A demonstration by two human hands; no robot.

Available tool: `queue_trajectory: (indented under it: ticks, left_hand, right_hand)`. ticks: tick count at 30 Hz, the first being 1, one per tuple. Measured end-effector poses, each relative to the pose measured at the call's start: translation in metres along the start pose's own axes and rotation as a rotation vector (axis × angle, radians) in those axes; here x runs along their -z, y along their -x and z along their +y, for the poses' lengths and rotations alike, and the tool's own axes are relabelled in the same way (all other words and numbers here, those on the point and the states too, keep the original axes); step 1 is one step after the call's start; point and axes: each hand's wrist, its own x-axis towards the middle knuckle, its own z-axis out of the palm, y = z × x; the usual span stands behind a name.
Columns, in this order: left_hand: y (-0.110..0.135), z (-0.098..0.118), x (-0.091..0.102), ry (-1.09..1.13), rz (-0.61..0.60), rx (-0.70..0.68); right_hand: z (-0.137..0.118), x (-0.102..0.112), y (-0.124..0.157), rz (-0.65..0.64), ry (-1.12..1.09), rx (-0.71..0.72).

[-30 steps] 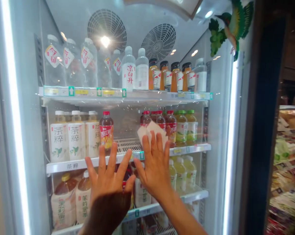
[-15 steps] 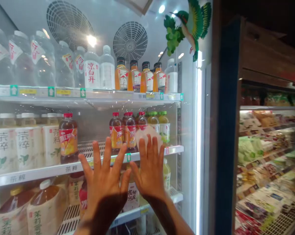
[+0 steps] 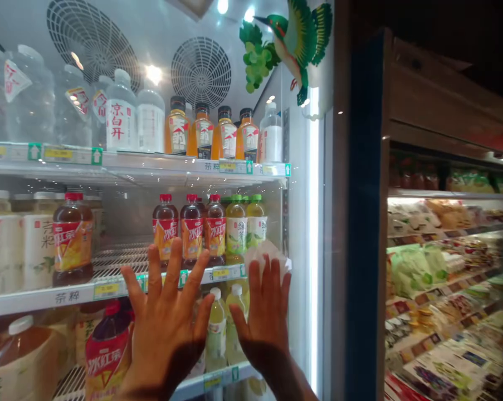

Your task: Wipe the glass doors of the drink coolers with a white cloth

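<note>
Both my hands are flat against the glass door [image 3: 301, 234] of the drinks fridge. Left hand [image 3: 165, 326] has its fingers spread wide, holding nothing. Right hand [image 3: 268, 317] has fingers straight and close together, pinning a crumpled white tissue [image 3: 264, 255] to the glass near the door's right edge, level with the middle shelf [image 3: 109, 288]. The tissue's wrinkly, sticking out above my fingertips. Behind the glass on that shelf I count four red-capped iced tea bottles [image 3: 191, 229] and two green-capped ones [image 3: 246, 225]. On the top shelf there are four orange juice bottles [image 3: 211, 133].
</note>
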Motion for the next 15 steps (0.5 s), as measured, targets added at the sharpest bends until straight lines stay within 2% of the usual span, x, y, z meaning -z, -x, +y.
queue_trajectory:
  ticks: [5,9,11,13,15]
  left_hand:
    - [-0.001,0.001,-0.001,-0.005,0.018,0.004]
    - [0.002,-0.009,0.006,-0.02,0.018,0.004]
    - [0.004,-0.018,0.011,-0.032,0.02,0.001]
    - [0.007,-0.028,0.015,-0.04,0.018,0.003]
    - [0.01,-0.037,0.019,-0.044,0.011,0.007]
  right_hand:
    - [0.021,0.005,-0.023,0.017,-0.018,-0.063]
    - [0.019,0.001,0.005,-0.012,-0.034,-0.084]
    - [0.025,0.0,0.01,-0.015,-0.035,-0.078]
    - [0.032,-0.001,-0.001,0.004,-0.042,-0.103]
    - [0.028,-0.003,-0.014,0.05,-0.044,-0.16]
